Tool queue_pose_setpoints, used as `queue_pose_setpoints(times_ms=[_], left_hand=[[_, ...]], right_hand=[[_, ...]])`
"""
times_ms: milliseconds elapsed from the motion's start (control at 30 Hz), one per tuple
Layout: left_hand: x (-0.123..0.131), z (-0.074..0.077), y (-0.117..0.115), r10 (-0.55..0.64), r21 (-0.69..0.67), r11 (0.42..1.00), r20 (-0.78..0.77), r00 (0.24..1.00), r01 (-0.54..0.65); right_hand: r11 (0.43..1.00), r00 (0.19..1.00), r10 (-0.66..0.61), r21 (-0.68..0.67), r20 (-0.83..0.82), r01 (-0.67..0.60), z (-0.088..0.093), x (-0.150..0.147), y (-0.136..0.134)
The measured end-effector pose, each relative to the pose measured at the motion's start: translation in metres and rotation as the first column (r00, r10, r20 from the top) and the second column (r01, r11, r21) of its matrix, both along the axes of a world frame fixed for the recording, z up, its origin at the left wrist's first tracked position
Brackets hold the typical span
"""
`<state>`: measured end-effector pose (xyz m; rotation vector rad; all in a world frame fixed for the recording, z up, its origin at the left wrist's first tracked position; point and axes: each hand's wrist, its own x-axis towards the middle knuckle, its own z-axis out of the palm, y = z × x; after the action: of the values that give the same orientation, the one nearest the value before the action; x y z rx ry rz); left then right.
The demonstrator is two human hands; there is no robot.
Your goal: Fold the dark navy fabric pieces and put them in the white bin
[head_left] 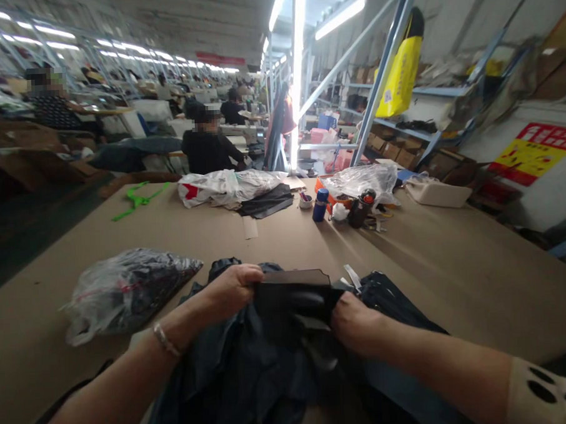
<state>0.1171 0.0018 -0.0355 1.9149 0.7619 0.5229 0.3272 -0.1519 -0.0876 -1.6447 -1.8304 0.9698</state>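
**Two hands grip dark cloth at the near edge of the table**

On the big brown table (454,273) a green hanger (139,198) lies near the far left corner; a clear bag of dark clothes (127,290) lies closer in, just beside the left arm; a white bag (225,186) and a folded black piece (266,203) lie by the far edge; to their right stand a blue bottle (320,204) and a dark bottle (360,210). The dark cloth (252,369) is piled at the middle of the near edge; its flat black top part sticks up between the two hands. The left hand (232,289) is curled shut on the left end, knuckles up, with a bracelet (165,339) on the wrist; the right hand (356,321) is closed on the right end, its fingers hidden in the folds.
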Motion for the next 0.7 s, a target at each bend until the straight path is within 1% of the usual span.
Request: queue_pose_setpoints(times_ms=[33, 67, 100, 133, 167, 200, 233, 267, 300, 333, 367, 433, 467, 500, 533, 567, 600, 633, 667, 700], left_hand=[[0.0, 0.001, 0.004, -0.075, 0.218, 0.971, -0.111, 0.991, 0.098], [0.0, 0.002, 0.007, -0.103, 0.375, 0.911, -0.196, 0.975, 0.172], [0.0, 0.005, 0.009, -0.093, 0.478, 0.857, -0.224, 0.97, 0.192], [0.0, 0.008, 0.009, -0.07, 0.545, 0.82, -0.21, 0.975, 0.176], [0.0, 0.011, 0.009, -0.057, 0.575, 0.805, -0.17, 0.984, 0.146], [0.001, 0.014, 0.007, -0.047, 0.573, 0.813, -0.104, 0.993, 0.099], [0.002, 0.017, 0.005, -0.038, 0.54, 0.84, -0.03, 0.999, 0.048], [0.004, 0.018, 0.003, -0.024, 0.48, 0.877, 0.041, 0.999, 0.001], [0.006, 0.018, 0.001, -0.006, 0.408, 0.912, 0.094, 0.996, -0.033], [0.009, 0.016, 0.0, -0.002, 0.345, 0.938, 0.11, 0.994, -0.037], [0.012, 0.013, -0.002, -0.03, 0.301, 0.954, 0.081, 0.996, 0.004], [0.016, 0.003, -0.005, -0.159, 0.224, 0.961, -0.023, 0.987, 0.16], [0.019, -0.001, -0.007, -0.22, 0.155, 0.962, -0.039, 0.975, 0.224], [0.021, -0.003, -0.009, -0.263, 0.051, 0.963, -0.007, 0.965, 0.263], [0.023, -0.004, -0.013, -0.279, -0.082, 0.955, 0.069, 0.958, 0.284], [0.025, -0.003, -0.016, -0.261, -0.224, 0.929, 0.168, 0.951, 0.295], [0.027, -0.001, -0.019, -0.232, -0.348, 0.883, 0.261, 0.937, 0.315], [0.03, 0.002, -0.023, -0.201, -0.439, 0.833, 0.327, 0.924, 0.336], [0.033, 0.004, -0.025, -0.156, -0.495, 0.803, 0.362, 0.919, 0.332], [0.036, 0.005, -0.027, -0.097, -0.521, 0.802, 0.369, 0.925, 0.292]], right_hand=[[0.997, 0.978, 0.073, 0.014, 0.197, -0.078, 0.013, 0.006, 0.004], [0.985, 0.905, 0.147, 0.028, 0.4, -0.173, 0.028, 0.012, 0.009], [0.963, 0.806, 0.202, 0.037, 0.556, -0.267, 0.045, 0.017, 0.012], [0.94, 0.737, 0.234, 0.046, 0.634, -0.338, 0.061, 0.021, 0.016], [0.922, 0.733, 0.26, 0.062, 0.628, -0.381, 0.077, 0.024, 0.018], [0.908, 0.766, 0.308, 0.067, 0.564, -0.415, 0.09, 0.025, 0.02], [0.896, 0.806, 0.362, 0.061, 0.469, -0.439, 0.1, 0.024, 0.022], [0.893, 0.832, 0.394, 0.05, 0.391, -0.447, 0.106, 0.022, 0.023], [0.897, 0.846, 0.401, 0.039, 0.352, -0.441, 0.108, 0.019, 0.023], [0.906, 0.852, 0.383, 0.035, 0.357, -0.422, 0.108, 0.016, 0.023], [0.917, 0.845, 0.35, 0.035, 0.404, -0.397, 0.105, 0.012, 0.023], [0.932, 0.803, 0.272, 0.062, 0.531, -0.357, 0.099, 0.007, 0.024], [0.93, 0.787, 0.248, 0.09, 0.564, -0.357, 0.098, 0.006, 0.024], [0.921, 0.788, 0.229, 0.134, 0.571, -0.365, 0.097, 0.007, 0.025], [0.908, 0.802, 0.213, 0.189, 0.559, -0.373, 0.097, 0.008, 0.026], [0.894, 0.829, 0.206, 0.244, 0.52, -0.375, 0.097, 0.011, 0.028], [0.889, 0.868, 0.202, 0.286, 0.453, -0.357, 0.096, 0.013, 0.029], [0.897, 0.905, 0.215, 0.294, 0.367, -0.332, 0.095, 0.015, 0.03], [0.916, 0.935, 0.23, 0.265, 0.268, -0.301, 0.092, 0.016, 0.031], [0.943, 0.959, 0.236, 0.204, 0.155, -0.265, 0.088, 0.018, 0.03]])
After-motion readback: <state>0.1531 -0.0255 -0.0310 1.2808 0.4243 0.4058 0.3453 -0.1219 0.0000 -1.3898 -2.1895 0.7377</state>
